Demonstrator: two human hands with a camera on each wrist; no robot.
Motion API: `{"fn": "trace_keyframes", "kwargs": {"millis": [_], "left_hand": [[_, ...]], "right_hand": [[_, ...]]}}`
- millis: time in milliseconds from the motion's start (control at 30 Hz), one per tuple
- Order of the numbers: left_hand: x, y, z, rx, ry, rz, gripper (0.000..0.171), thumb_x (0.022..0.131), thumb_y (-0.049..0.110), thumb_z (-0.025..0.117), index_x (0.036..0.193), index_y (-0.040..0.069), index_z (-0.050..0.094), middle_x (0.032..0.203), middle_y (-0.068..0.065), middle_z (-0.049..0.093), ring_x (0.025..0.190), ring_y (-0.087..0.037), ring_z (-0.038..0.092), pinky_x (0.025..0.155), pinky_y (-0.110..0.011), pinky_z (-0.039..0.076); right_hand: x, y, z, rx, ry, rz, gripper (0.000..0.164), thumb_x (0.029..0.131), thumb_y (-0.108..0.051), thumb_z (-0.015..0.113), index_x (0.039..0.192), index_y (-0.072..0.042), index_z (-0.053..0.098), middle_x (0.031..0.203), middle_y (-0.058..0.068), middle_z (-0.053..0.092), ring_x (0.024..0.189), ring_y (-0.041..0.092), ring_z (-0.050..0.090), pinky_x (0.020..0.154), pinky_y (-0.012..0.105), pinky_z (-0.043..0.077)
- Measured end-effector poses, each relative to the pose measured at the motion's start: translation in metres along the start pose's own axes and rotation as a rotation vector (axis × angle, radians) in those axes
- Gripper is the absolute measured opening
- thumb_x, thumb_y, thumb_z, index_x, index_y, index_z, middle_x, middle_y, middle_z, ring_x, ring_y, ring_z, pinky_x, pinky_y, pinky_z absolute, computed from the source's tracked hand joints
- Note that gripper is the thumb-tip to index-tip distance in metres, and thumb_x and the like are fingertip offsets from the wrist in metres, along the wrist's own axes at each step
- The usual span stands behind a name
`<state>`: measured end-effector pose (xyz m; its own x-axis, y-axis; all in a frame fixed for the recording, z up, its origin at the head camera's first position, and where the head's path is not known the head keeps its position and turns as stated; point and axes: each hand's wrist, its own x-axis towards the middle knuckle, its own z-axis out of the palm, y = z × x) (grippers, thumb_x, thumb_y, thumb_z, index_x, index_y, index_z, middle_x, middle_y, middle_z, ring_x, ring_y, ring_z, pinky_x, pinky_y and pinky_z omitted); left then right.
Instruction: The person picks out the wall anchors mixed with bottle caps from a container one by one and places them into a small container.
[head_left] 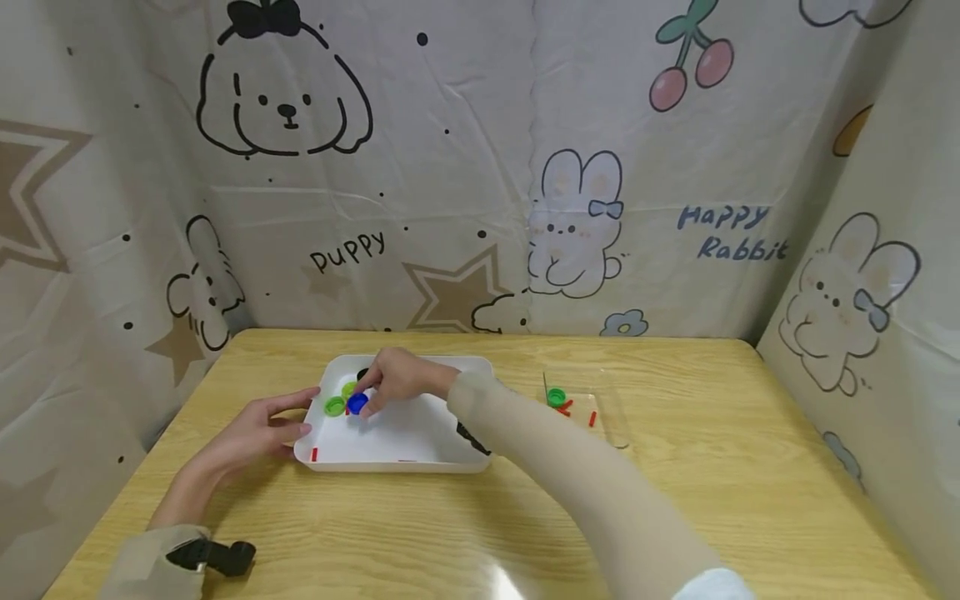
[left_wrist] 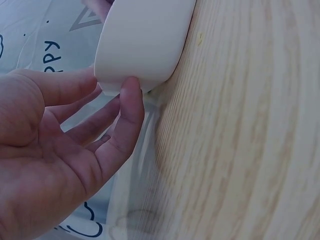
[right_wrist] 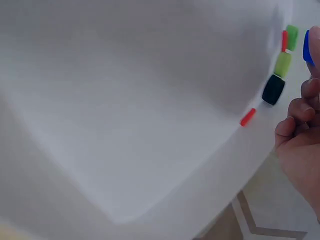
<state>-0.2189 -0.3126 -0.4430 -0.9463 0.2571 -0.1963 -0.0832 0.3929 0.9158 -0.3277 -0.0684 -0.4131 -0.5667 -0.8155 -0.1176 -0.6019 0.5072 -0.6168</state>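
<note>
My right hand (head_left: 397,373) reaches over the white tray (head_left: 420,437) and pinches a small round blue cap (head_left: 357,403) above its left part. The same blue cap (right_wrist: 307,47) shows between thumb and finger in the right wrist view. Close by in the tray lie a green cap (head_left: 334,407), a yellow-green cap (head_left: 348,389) and a black cap (right_wrist: 273,90). Short red sticks (right_wrist: 248,117) are among them. My left hand (head_left: 258,433) touches the tray's left end with fingers spread; in the left wrist view the fingertips rest against its outer wall (left_wrist: 142,45).
Right of the tray stands a clear box (head_left: 611,417), holding a green cap (head_left: 556,397) and several red sticks (head_left: 592,418). A red stick (head_left: 314,454) lies in the tray's near left corner. A printed curtain (head_left: 450,167) surrounds the wooden table (head_left: 675,500).
</note>
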Motion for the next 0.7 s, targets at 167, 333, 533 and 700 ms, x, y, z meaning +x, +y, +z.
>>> {"fn": "trace_keyframes", "kwargs": {"millis": [167, 333, 533, 700], "left_hand": [[0.000, 0.000, 0.001, -0.001, 0.006, -0.020, 0.065, 0.092, 0.014, 0.063, 0.149, 0.010, 0.032, 0.152, -0.021, 0.021, 0.118, -0.041, 0.046, 0.076, -0.041, 0.055], [0.001, 0.000, 0.003, -0.038, -0.009, -0.002, 0.064, 0.093, 0.011, 0.062, 0.149, 0.008, 0.031, 0.152, -0.021, 0.020, 0.115, -0.039, 0.048, 0.075, -0.042, 0.055], [-0.002, -0.002, 0.002, -0.056, -0.015, -0.009, 0.066, 0.092, 0.011, 0.063, 0.149, 0.006, 0.029, 0.152, -0.023, 0.019, 0.108, -0.035, 0.052, 0.074, -0.042, 0.055], [-0.002, -0.001, 0.001, -0.055, -0.024, 0.010, 0.066, 0.092, 0.011, 0.062, 0.149, 0.006, 0.029, 0.152, -0.024, 0.019, 0.108, -0.036, 0.052, 0.074, -0.043, 0.055]], "right_hand": [[-0.020, -0.008, -0.020, -0.037, -0.009, -0.057, 0.038, 0.077, -0.027, 0.081, 0.112, -0.014, 0.073, 0.060, -0.006, 0.042, 0.058, 0.008, 0.038, 0.051, 0.018, 0.029], [-0.056, -0.002, -0.046, -0.052, 0.048, -0.073, 0.036, 0.076, -0.028, 0.081, 0.109, -0.015, 0.074, 0.055, -0.004, 0.039, 0.055, 0.010, 0.036, 0.051, 0.020, 0.029], [-0.113, 0.013, -0.074, -0.041, 0.114, -0.010, 0.033, 0.076, -0.031, 0.081, 0.106, -0.018, 0.075, 0.062, -0.004, 0.050, 0.060, 0.009, 0.039, 0.053, 0.022, 0.030], [-0.164, 0.033, -0.094, 0.006, 0.173, 0.016, 0.033, 0.076, -0.028, 0.081, 0.105, -0.017, 0.075, 0.068, -0.003, 0.054, 0.062, 0.011, 0.041, 0.054, 0.023, 0.032]]}}
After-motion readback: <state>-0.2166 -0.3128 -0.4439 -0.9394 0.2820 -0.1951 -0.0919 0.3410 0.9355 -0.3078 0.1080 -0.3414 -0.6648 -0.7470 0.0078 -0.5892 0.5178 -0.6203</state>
